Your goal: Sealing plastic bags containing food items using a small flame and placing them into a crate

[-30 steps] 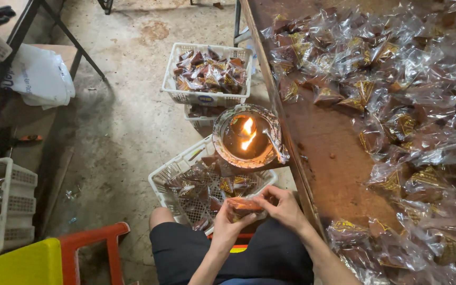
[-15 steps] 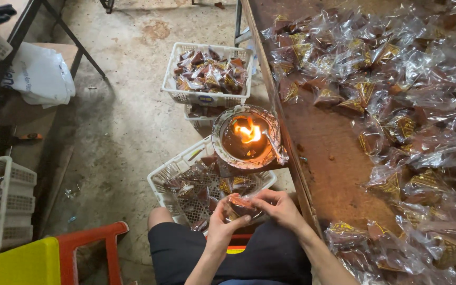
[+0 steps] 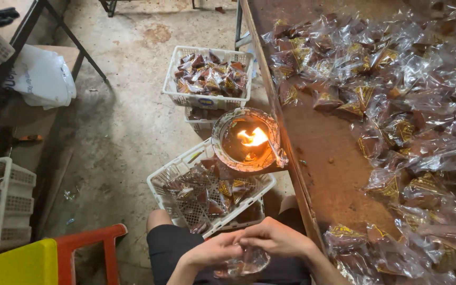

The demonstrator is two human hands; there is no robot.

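Observation:
My left hand (image 3: 212, 252) and my right hand (image 3: 276, 238) meet over my lap, both pinching a clear plastic packet (image 3: 245, 262) with a brown piece inside. Just above them stands a white basket (image 3: 167, 183) holding several wrapped brown packets. Beyond it a round metal bowl (image 3: 224, 126) holds a small burning flame (image 3: 253, 138), set against the table's edge. On the right, the brown table (image 3: 329, 158) is piled with many clear packets (image 3: 397, 95).
A second white basket (image 3: 178, 95) full of wrapped packets stands on the concrete floor farther off, stacked on another. A white crate (image 3: 6, 206) is at the left, a red stool (image 3: 88, 243) and a yellow surface (image 3: 14, 264) at the bottom left, a white bag (image 3: 40, 76) at the upper left.
My hands have dropped lower and nearer to my lap with the packet still between them. The flame has flickered and shifted shape.

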